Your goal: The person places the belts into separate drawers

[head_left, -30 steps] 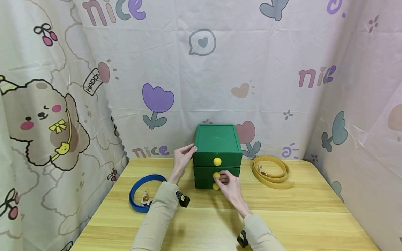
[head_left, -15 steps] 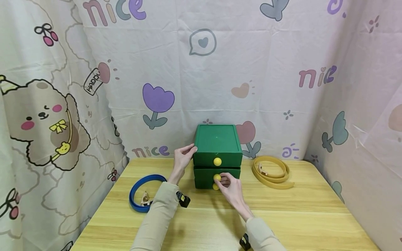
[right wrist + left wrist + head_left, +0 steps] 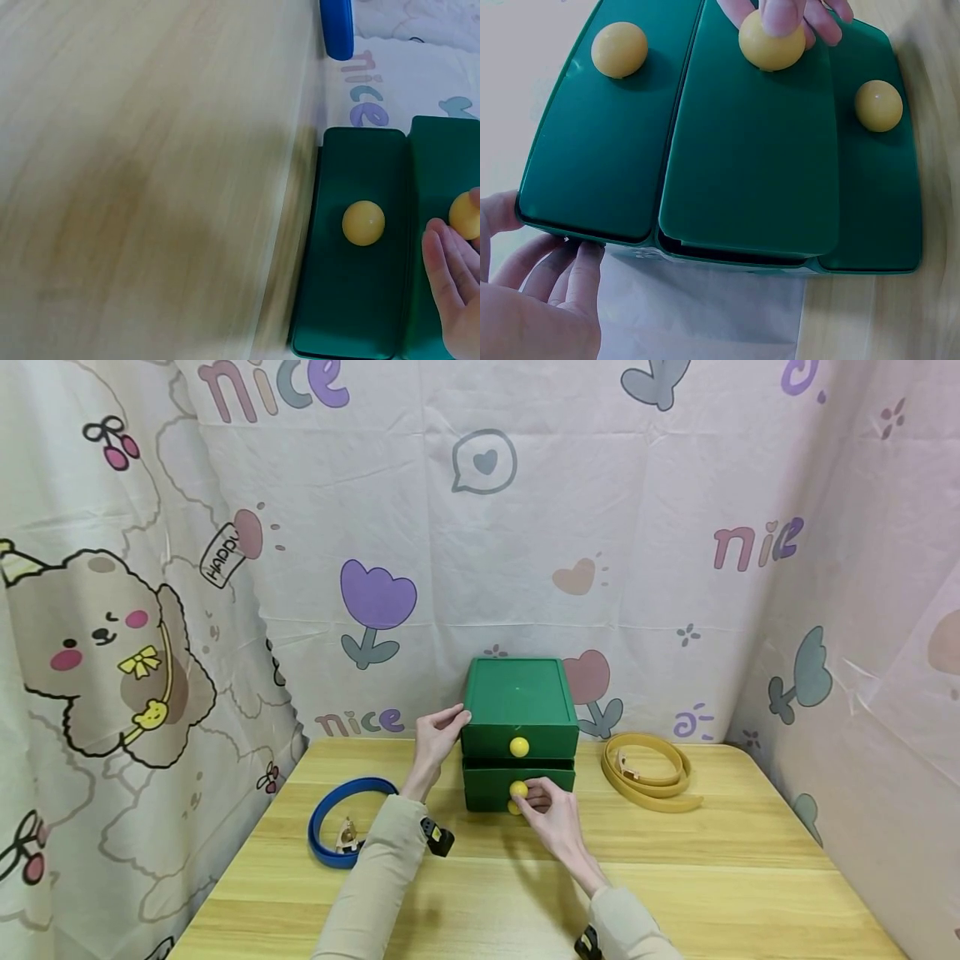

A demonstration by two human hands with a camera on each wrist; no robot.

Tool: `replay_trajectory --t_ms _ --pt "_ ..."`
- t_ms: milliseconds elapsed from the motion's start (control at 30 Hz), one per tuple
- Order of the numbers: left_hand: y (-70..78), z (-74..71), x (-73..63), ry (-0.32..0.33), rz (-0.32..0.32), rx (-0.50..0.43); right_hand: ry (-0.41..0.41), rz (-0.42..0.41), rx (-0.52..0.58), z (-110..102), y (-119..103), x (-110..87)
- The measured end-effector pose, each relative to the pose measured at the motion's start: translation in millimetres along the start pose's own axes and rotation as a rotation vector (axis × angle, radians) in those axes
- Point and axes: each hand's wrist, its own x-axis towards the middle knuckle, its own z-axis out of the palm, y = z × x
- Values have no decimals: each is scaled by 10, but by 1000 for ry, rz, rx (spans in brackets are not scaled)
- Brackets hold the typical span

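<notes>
A green cabinet [image 3: 517, 689] with three drawers stands at the back of the table. My left hand [image 3: 437, 743] holds its upper left front corner, the thumb at the top edge and the fingers along the side. My right hand [image 3: 555, 814] pinches the round yellow knob [image 3: 518, 790] of the middle drawer [image 3: 750, 165]. That drawer juts out a little, with a dark gap above its front. The top drawer [image 3: 592, 150] and bottom drawer [image 3: 352, 300] sit flush, each with a yellow knob. The inside of the middle drawer is hidden.
A coiled blue belt [image 3: 318, 827] with a gold buckle lies left of the cabinet, partly behind my left sleeve. On the right lies a coiled yellow belt [image 3: 645, 789]. A patterned cloth [image 3: 480, 527] hangs close behind the cabinet and along both sides.
My right hand has drawn the middle drawer slightly outward by its knob, and the gap above that drawer has widened. My left hand has stayed on the cabinet corner.
</notes>
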Motion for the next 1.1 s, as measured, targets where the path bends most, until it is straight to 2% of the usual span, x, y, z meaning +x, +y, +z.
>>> replay_trajectory --t_ms 100,300,400,767,1100 --pt "53 -9 -29 -8 -3 8 -1 6 2 -4 -11 -11" --pt "306 -12 -214 -19 1 27 9 -18 -18 -19 -27 -41" --pt "369 -11 -272 -18 3 23 10 -31 -22 -26 -34 -53" --pt "356 -17 -262 -19 5 8 -54 -25 29 -94 -55 -81" --pt "383 -6 -281 -15 7 12 -94 -162 24 -137 30 -107"
